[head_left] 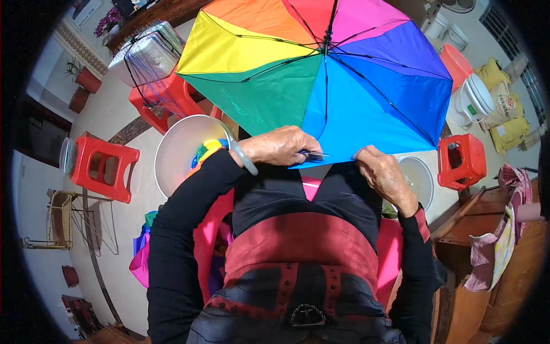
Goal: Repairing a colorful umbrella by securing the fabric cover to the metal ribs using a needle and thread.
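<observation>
An open rainbow umbrella lies in front of me with its ribs and black shaft toward me. Its near edge, on the light blue panel, reaches over my lap. My left hand is closed around small thread snips, dark with a pointed metal tip, lying against that edge. Some of the snips is hidden by my fingers. Further right along the same hem, my right hand pinches the cloth between thumb and fingers.
A pale basin holding colourful cloth stands at my left, and a white bucket at my right. Red stools stand on the left and right. Bagged goods rest on another red stool. More folded cloth hangs low left.
</observation>
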